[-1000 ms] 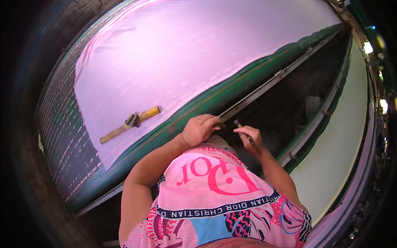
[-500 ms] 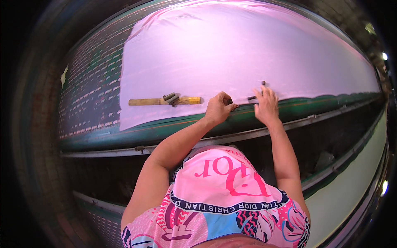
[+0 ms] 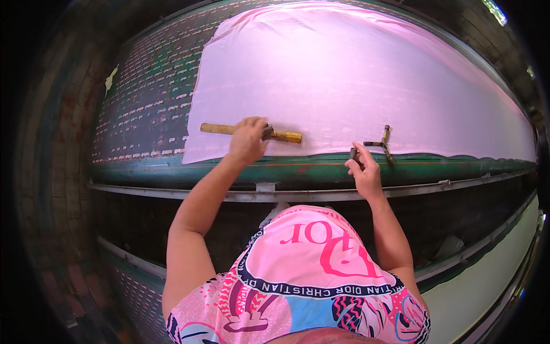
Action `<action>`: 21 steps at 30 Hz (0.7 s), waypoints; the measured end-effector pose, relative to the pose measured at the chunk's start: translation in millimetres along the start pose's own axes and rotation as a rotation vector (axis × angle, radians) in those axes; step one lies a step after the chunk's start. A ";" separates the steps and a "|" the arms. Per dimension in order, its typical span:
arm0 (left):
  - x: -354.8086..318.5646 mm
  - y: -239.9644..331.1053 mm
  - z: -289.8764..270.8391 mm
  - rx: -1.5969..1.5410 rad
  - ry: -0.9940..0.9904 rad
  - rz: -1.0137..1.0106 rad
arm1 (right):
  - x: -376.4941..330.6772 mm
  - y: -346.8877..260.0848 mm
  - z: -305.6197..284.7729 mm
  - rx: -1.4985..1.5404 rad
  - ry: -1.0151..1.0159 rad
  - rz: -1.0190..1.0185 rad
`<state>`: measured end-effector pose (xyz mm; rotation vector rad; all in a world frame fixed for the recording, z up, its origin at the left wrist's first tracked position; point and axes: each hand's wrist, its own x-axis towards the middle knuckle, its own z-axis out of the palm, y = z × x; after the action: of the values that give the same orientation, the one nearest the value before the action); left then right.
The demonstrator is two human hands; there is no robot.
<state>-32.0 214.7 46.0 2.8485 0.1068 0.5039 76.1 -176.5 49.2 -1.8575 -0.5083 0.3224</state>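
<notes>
A yellowish wooden stick (image 3: 289,137) lies on the pink cloth (image 3: 321,80), near the cloth's left front edge. My left hand (image 3: 248,140) is over the stick's middle, its slightly blurred fingers closed around a small dark metal piece (image 3: 267,132) there. How firm that hold is, the fingers hide. Just in front of the cloth's edge, my right hand (image 3: 367,172) pinches a short dark cylinder (image 3: 353,153) between thumb and fingers. Beyond that hand a dark three-armed metal piece (image 3: 382,144) rests on the cloth, one arm pointing over the front edge.
The cloth covers a long table whose dark surface (image 3: 143,103), streaked with whitish marks, shows at left. A green rounded edge (image 3: 309,168) and a metal rail (image 3: 229,195) run along its front. Another pale-topped table (image 3: 487,275) stands at the lower right.
My left hand has moved left from the cloth's edge onto the stick. My right hand has drawn back from the three-armed piece and now holds the short cylinder. The view has shifted a little.
</notes>
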 end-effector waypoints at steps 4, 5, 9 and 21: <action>-8.1 -65.6 -1.1 0.079 -0.176 0.013 | -20.4 4.6 -7.4 0.094 0.103 0.097; -5.8 -74.9 -1.2 0.067 -0.266 0.026 | -25.7 2.1 -7.7 0.121 0.128 0.118; 7.0 -95.6 6.2 0.187 -0.364 0.277 | -42.9 -0.1 -1.6 0.183 0.148 0.126; 36.8 -113.2 11.6 0.065 -0.389 0.497 | -75.4 -11.4 30.1 0.258 0.206 0.076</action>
<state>3.2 325.8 18.9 2.9641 -0.6750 0.0197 -5.4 -185.7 47.9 -1.6380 -0.2429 0.2313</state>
